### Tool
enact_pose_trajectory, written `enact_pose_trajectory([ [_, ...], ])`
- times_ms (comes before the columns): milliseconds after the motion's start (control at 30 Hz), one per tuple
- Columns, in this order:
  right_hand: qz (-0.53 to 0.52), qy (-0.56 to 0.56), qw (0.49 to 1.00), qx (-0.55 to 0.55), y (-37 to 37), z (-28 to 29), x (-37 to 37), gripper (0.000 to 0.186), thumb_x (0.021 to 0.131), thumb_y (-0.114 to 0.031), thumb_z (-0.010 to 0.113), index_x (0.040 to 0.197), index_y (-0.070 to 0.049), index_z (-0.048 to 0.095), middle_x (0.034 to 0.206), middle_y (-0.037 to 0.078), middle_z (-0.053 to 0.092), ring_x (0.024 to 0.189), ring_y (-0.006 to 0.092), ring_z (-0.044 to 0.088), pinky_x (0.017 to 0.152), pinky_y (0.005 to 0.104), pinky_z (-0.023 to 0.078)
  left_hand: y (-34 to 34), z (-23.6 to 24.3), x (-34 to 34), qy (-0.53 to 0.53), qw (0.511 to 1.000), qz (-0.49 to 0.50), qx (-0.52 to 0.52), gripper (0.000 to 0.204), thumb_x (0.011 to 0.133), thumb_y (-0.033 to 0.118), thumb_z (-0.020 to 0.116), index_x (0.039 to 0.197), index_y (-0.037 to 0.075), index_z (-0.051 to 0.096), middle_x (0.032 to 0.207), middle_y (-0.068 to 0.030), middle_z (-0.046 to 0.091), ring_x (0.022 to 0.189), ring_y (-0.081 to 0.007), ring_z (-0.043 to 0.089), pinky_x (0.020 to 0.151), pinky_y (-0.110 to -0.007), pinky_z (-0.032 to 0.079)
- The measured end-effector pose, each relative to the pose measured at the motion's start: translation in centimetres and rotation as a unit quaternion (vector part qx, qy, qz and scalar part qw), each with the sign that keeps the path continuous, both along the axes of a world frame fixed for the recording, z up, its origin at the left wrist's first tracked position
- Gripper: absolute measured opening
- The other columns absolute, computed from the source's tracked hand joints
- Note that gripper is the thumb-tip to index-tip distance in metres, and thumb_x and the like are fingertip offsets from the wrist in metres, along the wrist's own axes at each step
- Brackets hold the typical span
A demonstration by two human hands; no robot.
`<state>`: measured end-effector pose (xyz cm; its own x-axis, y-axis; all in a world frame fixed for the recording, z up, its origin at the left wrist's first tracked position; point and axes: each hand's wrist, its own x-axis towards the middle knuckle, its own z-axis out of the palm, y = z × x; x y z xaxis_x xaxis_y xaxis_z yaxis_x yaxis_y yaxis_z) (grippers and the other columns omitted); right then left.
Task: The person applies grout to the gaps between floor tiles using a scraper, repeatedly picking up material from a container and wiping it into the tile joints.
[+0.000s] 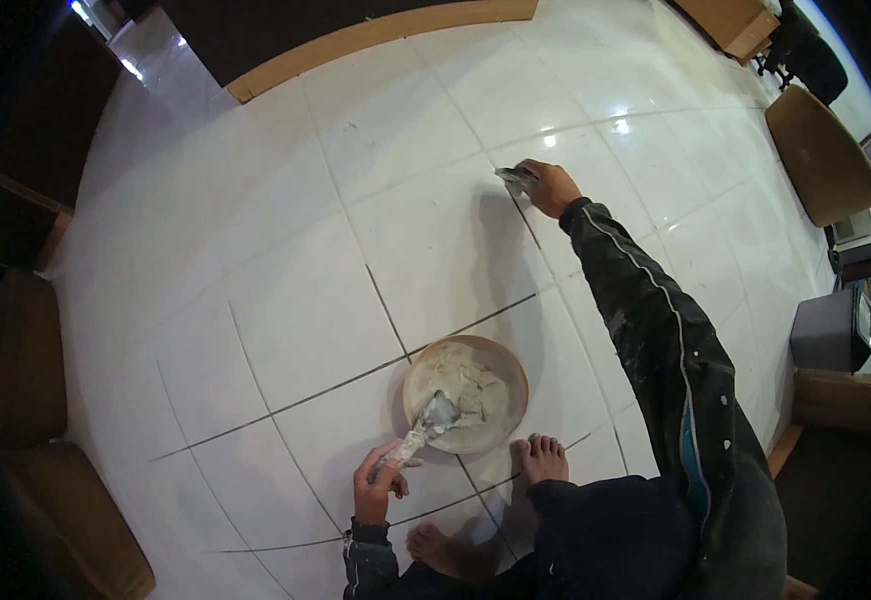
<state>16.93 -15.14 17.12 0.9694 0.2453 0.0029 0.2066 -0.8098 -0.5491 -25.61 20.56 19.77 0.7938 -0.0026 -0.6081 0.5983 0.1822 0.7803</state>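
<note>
My left hand (380, 482) has its fingers around the whitish, paste-caked handle of a trowel (443, 411). The trowel's grey metal blade rests in a round, shallow tan bowl (518, 365). Lumpy off-white paste (471, 385) lies in the bowl, which sits on the floor in front of my feet. Stretched out far ahead, my right hand (553, 189) grips a small grey flat piece (519, 180), like a scraper, over a tile joint; its exact kind is unclear. From this view I cannot tell whether it touches the floor.
Glossy white floor tiles (286, 360) have some dark joint lines and some pale ones. My bare foot (543, 459) is beside the bowl. Brown seats (31, 350) line the left, a dark wood-edged unit (386, 40) the far side. On the right are a brown chair (824, 157) and a grey bin (832, 331).
</note>
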Motion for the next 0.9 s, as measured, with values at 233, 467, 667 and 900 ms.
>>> enact_pose_trajectory([
  [233, 0.086, -0.090, 0.978, -0.166, 3.4, -1.5, 0.2, 0.040, 0.077, 0.000, 0.056, 0.113, -0.013, 0.065, 0.098, 0.013, 0.071, 0.094, 0.0327, 0.066, 0.083, 0.0433, 0.054, 0.5, -3.4, -2.3, 0.013, 0.985, 0.170, -0.034, 0.034, 0.097, 0.024, 0.053, 0.121, -0.001, 0.059, 0.089, -0.0135, 0.069, 0.052, -0.0107, 0.054, 0.043, -0.025, 0.042],
  [467, 0.132, -0.136, 0.977, -0.101, 0.1, -4.7, -0.5, 0.040, 0.073, 0.001, 0.057, 0.108, -0.014, 0.069, 0.096, 0.012, 0.072, 0.087, 0.0341, 0.068, 0.080, 0.0422, 0.055, -3.3, -5.5, -2.3, 0.093, 0.990, 0.084, 0.062, 0.029, 0.093, 0.021, 0.066, 0.106, -0.005, 0.062, 0.087, -0.0098, 0.065, 0.061, -0.0145, 0.063, 0.051, -0.027, 0.054],
  [667, 0.146, -0.049, 0.976, -0.151, -2.5, -3.8, -4.6, 0.040, 0.072, 0.001, 0.058, 0.107, -0.014, 0.072, 0.096, 0.012, 0.072, 0.089, 0.0325, 0.069, 0.080, 0.0418, 0.056, -6.3, -4.6, 0.8, 0.070, 0.994, 0.064, 0.055, 0.027, 0.096, 0.016, 0.058, 0.097, -0.011, 0.058, 0.079, -0.0143, 0.066, 0.056, -0.0184, 0.066, 0.051, -0.029, 0.056],
  [900, 0.163, 0.038, 0.973, -0.156, -3.4, -1.6, -8.6, 0.038, 0.074, 0.003, 0.058, 0.106, -0.013, 0.072, 0.104, 0.012, 0.071, 0.092, 0.0333, 0.068, 0.081, 0.0420, 0.055, -5.0, -6.1, -0.5, 0.005, 0.992, 0.086, 0.088, 0.020, 0.095, 0.010, 0.054, 0.098, -0.010, 0.052, 0.080, -0.0174, 0.067, 0.060, -0.0220, 0.069, 0.052, -0.031, 0.057],
])
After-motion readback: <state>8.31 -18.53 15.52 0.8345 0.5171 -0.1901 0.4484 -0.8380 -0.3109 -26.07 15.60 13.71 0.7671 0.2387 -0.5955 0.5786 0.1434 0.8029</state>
